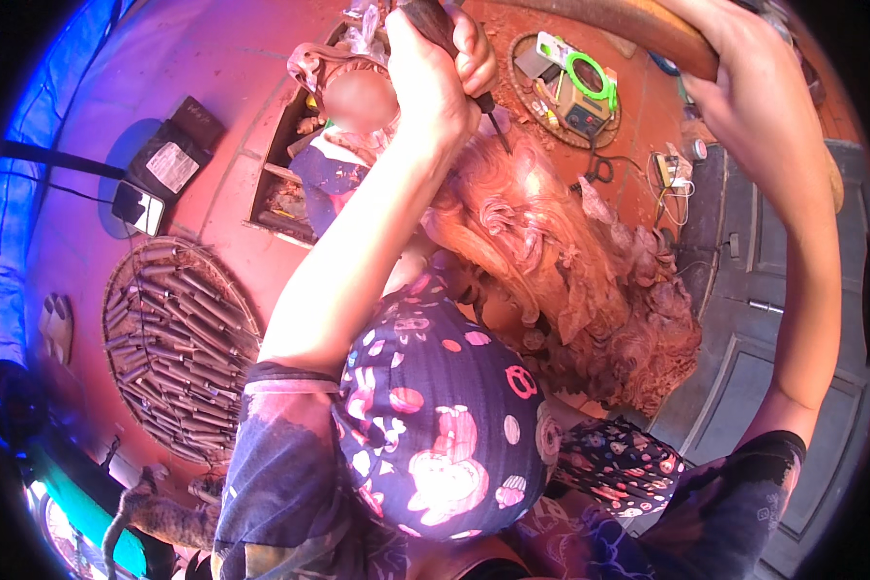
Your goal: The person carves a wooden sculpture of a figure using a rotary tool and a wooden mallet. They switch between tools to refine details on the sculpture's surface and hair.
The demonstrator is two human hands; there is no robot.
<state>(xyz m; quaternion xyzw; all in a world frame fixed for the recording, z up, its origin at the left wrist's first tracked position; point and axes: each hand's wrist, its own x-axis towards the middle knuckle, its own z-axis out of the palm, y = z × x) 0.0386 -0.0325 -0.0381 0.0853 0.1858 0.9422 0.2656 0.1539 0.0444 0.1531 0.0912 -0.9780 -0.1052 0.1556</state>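
My left hand [440, 72] is closed round the dark handle of a chisel [496, 124]. The chisel's thin blade slants down to the upper end of a reddish-brown wood carving [570, 261], covered in swirling relief; I cannot tell whether the tip touches it. Higher at the right, my right hand [739, 72] grips one end of a long, smooth wooden mallet [638, 29], which runs up and left out of view. The mallet is raised apart from the chisel. The carving lies beyond my lap, which is covered by dark patterned cloth [435, 425].
At left, a round basket [111, 362] holds several chisels. A wooden tool box [261, 208] stands near my left forearm. Beyond the carving, a round tray [524, 101] holds a power unit and green ring. Grey panel [715, 387] right; power strip [665, 172]; cat [169, 517] lower left.
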